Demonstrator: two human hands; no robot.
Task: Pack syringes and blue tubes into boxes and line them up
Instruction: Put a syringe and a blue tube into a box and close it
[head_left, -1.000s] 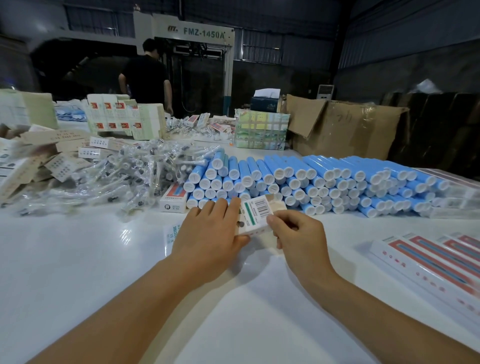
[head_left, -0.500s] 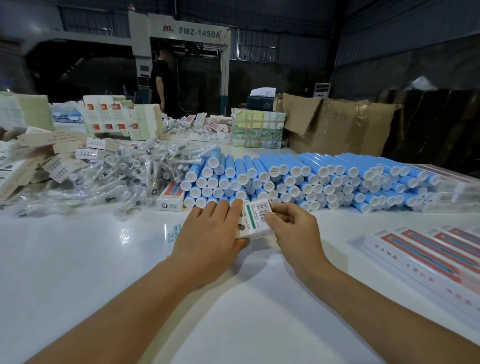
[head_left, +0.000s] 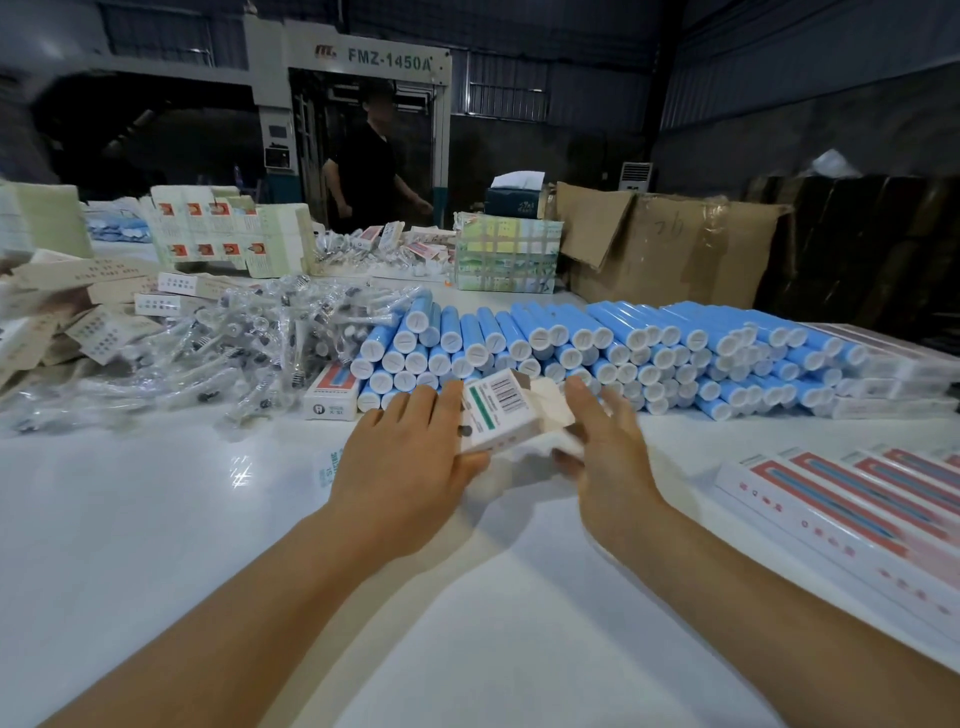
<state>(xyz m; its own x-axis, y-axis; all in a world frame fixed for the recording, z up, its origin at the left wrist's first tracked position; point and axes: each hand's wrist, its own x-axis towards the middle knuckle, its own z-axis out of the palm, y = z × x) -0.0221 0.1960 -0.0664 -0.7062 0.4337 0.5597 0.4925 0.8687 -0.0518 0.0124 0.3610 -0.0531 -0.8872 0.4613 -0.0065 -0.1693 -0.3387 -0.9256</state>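
A small white box with a barcode and a green stripe is tilted up just above the white table; its end flaps stand open toward the right. My left hand grips the box from the left side. My right hand holds the open flaps at its right end, slightly blurred. Behind them lies a long stack of blue tubes with white caps. A heap of syringes in clear wrappers sits at the left. Packed boxes with red and blue print lie in a row at the right.
One closed box rests between the syringes and tubes. Flat unfolded cartons pile up at far left, more stacks behind. A brown cardboard carton stands at the back right. A person walks by a machine beyond the table.
The box has tipped up and its end flaps have come open under my right hand. The person in the background has walked to the right.
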